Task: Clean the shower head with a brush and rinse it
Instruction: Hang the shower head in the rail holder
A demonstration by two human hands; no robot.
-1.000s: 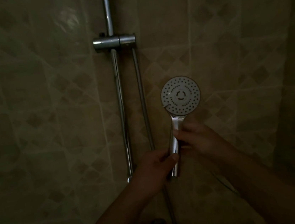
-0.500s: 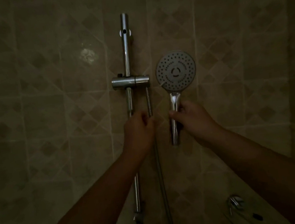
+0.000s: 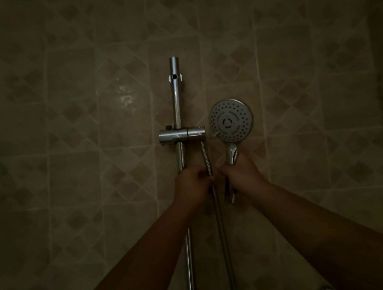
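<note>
Dim light; detail poor. Two bare forearms are reaching in from 5 and 7 o'clock. Left hand (image 3: pixel 191 184) is closing its fingers round the hose (image 3: pixel 208 164) just below centre. Right hand (image 3: pixel 242 174), at 3 o'clock of the left and nearly touching it, is gripping the handle of the head (image 3: pixel 231 120), face toward the camera, upright.

Beyond, the rail (image 3: pixel 177 113) is running vertically on the tiled wall (image 3: pixel 76 135); the bracket (image 3: pixel 182 135) is sitting at 9 o'clock of the head, empty of it.

Judgement: head is looking light, rigid, chrome handle likely slippery; mid-handle is the sound hold. Hose is flexible and will be tugging. No brush in view.
</note>
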